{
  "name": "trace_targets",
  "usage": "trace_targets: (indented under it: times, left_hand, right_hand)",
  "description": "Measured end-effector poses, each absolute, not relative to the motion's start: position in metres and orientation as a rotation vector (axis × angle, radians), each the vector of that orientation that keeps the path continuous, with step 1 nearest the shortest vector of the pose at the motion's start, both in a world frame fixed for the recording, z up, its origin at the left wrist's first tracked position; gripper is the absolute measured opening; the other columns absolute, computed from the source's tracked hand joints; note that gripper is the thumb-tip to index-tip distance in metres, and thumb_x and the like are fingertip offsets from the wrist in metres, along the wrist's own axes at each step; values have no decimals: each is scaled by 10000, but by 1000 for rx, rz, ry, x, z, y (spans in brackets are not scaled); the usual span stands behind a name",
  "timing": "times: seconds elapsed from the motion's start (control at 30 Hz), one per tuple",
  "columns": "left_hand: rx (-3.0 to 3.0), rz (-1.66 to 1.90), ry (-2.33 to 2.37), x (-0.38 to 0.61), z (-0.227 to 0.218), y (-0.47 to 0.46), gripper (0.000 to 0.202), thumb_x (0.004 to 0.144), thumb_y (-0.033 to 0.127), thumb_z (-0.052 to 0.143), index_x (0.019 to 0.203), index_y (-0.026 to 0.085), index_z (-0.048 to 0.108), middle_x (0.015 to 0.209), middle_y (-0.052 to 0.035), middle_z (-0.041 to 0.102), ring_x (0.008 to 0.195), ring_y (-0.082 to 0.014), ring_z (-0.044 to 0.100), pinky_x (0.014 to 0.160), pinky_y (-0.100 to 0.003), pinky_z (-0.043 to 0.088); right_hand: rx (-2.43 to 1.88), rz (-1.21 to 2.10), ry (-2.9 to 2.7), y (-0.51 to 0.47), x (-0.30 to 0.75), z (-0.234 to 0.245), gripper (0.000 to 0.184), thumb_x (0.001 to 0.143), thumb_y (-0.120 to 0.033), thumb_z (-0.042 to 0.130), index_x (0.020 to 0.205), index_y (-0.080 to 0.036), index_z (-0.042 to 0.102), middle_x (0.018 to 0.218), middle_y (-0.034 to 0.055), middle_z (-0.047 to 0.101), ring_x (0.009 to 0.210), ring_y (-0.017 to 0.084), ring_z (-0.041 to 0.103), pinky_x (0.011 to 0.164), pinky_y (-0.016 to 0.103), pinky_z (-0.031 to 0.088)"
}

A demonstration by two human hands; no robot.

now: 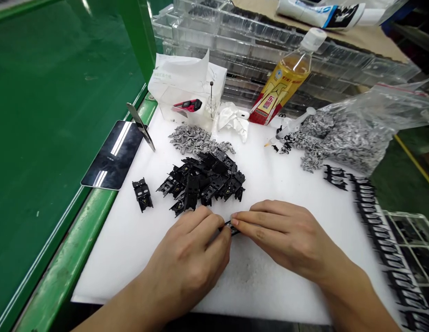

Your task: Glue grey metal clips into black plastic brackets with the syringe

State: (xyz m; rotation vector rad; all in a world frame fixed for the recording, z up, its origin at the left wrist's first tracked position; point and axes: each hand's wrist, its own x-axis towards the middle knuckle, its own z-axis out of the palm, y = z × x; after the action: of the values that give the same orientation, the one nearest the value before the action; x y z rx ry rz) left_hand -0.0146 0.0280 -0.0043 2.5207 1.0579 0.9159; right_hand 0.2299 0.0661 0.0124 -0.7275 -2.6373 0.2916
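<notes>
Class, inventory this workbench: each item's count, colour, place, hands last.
white foam pad: one, white, on green bench
small black plastic part: one, black, pinched, front centre
heap of black plastic parts: many, black, pad centre
crinkled grey pieces: many, grey, behind heap
clear zip bag of grey pieces: one, clear, back right
amber plastic bottle: one, amber, back
red utility knife: one, red, in clear box
dark glass panel: one, black, pad's left edge
left hand: one, front left
right hand: one, front right
</notes>
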Motion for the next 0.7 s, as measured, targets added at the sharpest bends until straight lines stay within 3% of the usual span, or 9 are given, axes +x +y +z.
trace_targets:
  times: [0.4,0.57,0.7]
  left_hand:
    - [2513,925,1085,-15,-5,28,124,954,43,699,1063,97,723,942,-95,701,812,-190,569,703,-390,531]
    - [2460,946,1092,-17,-5,28,140,964,59,700,1077,139,709,970,-58,708,832,-179,597,724,-380,506]
    - [2451,971,1083,-21,-6,29,172,987,68,679,1135,157,684,1047,-49,715,893,-177,608,801,-369,513]
  right_hand:
    - [-747,426,-2570,68,232,9,371,934,-47,738,1284,-168,701,1274,36,797,1026,193,676,871,363,630]
    - [-791,646,-2454,72,235,6,440,964,-68,712,1384,-178,638,1234,61,786,1067,168,694,938,326,606]
    - [-834,702,-2428,74,231,10,322,1010,-140,678,1324,-209,663,1154,46,796,1030,149,711,910,293,602]
